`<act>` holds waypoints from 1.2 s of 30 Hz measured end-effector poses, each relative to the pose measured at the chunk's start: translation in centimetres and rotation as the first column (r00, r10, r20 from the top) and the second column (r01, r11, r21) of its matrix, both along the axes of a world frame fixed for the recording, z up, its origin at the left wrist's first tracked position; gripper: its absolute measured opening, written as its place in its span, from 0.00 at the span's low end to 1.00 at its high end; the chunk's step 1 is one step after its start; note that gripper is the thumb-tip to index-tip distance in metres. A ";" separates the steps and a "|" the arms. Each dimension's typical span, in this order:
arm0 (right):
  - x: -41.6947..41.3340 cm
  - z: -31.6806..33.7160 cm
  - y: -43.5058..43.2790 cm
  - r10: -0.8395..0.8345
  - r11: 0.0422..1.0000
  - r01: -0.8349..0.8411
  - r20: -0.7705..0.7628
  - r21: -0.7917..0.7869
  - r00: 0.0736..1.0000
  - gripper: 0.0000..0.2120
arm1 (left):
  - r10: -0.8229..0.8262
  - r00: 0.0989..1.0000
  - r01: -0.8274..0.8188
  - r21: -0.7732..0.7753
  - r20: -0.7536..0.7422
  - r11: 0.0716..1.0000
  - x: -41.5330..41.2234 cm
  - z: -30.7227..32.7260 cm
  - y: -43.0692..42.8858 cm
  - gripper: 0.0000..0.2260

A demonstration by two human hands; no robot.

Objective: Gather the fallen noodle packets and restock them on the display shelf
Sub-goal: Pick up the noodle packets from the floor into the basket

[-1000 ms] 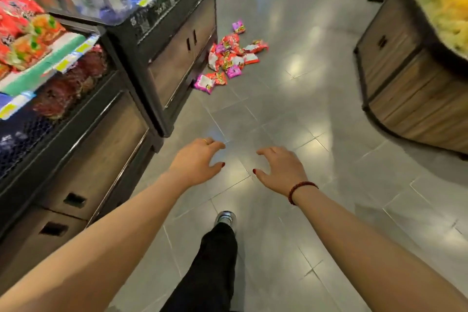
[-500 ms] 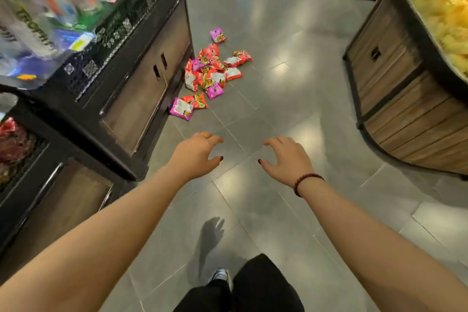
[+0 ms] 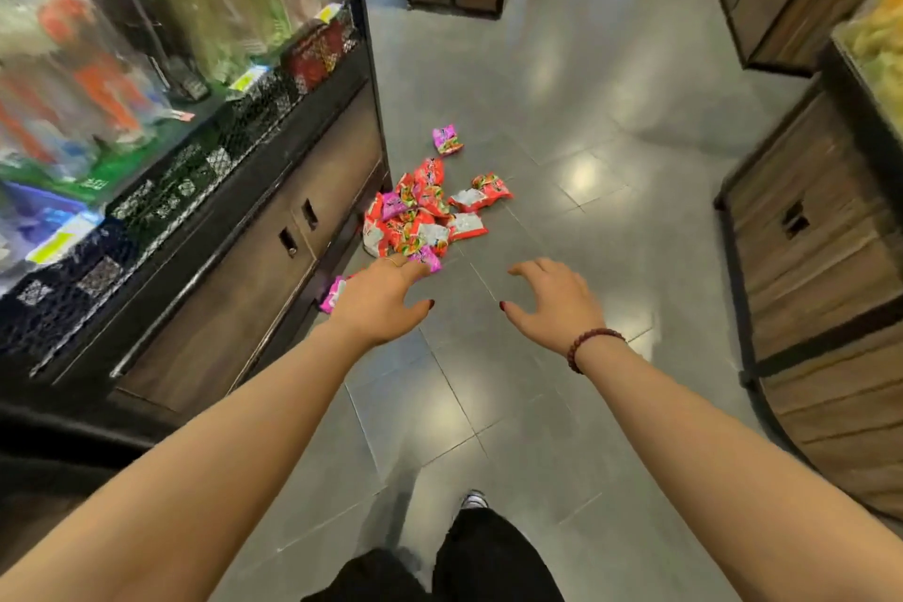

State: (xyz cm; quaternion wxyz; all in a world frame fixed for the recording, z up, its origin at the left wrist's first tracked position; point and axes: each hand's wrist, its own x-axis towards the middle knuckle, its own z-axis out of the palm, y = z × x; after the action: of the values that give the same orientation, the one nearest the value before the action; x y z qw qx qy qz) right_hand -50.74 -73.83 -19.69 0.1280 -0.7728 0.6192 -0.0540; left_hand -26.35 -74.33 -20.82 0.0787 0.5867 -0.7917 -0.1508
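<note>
View from a head-worn camera, looking down a shop aisle. 2 bare arms reach forward over a grey tiled floor (image 3: 562, 122). Both hands hold nothing: the left hand (image 3: 381, 308) and the right hand (image 3: 554, 306) each show fingers spread apart and loosely curled, palms down, thumbs pointing inward toward each other. A dark bead bracelet (image 3: 589, 343) circles the right wrist.

The fallen noodle packets (image 3: 415, 215), red, white and pink, lie in a loose heap on the floor, right against the foot of the dark display shelf (image 3: 273, 235) on the left side. The heap sits ahead of the fingers and slightly to the left. Its long axis runs away from the person, roughly along the shelf base. 1 pink packet (image 3: 447, 140) lies alone beyond the heap, and another pink one (image 3: 333, 294) shows partly from behind the left hand.

The left hand is the nearer one: its fingertips overlap the heap's near edge in the view, though contact cannot be told. The right hand is apart from the heap, over bare tile. A wooden stand (image 3: 806, 269) fills the right side. Gathering seems about to begin, probably left hand first.
</note>
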 end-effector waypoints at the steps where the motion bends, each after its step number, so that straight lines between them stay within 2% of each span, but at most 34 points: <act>1: -0.5 0.2 -2.2 0.008 1.000 -0.008 -0.005 -0.002 1.000 0.23 | 0.012 1.000 -0.012 0.002 -0.004 1.000 -0.5 0.3 -1.9 0.21; 7: -2.4 0.2 -14.6 0.037 0.999 -0.037 -0.009 0.011 0.999 0.24 | 0.092 0.996 -0.092 -0.002 -0.020 0.996 -1.7 -0.2 -12.9 0.21; 15: -3.4 -0.9 -32.7 0.005 0.999 -0.004 0.013 -0.038 1.000 0.22 | 0.051 0.998 -0.051 -0.002 -0.047 0.999 -2.3 -2.3 -31.9 0.20; 27: -9.5 -2.3 -56.1 -0.051 0.998 0.051 -0.003 0.035 0.999 0.22 | 0.006 1.000 -0.005 0.053 -0.021 0.999 -8.2 -2.8 -56.7 0.21; 36: -17.7 -4.3 -74.3 0.075 0.992 -0.078 0.041 0.094 0.996 0.22 | 0.212 0.976 -0.206 0.093 -0.058 0.974 -16.5 -4.3 -71.2 0.21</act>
State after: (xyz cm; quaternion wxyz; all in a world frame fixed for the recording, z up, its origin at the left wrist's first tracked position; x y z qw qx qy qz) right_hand -68.47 -148.17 -23.96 0.1784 -0.7879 0.5885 -0.0339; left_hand -42.85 -145.49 -25.17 0.0956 0.6641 -0.7152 -0.1955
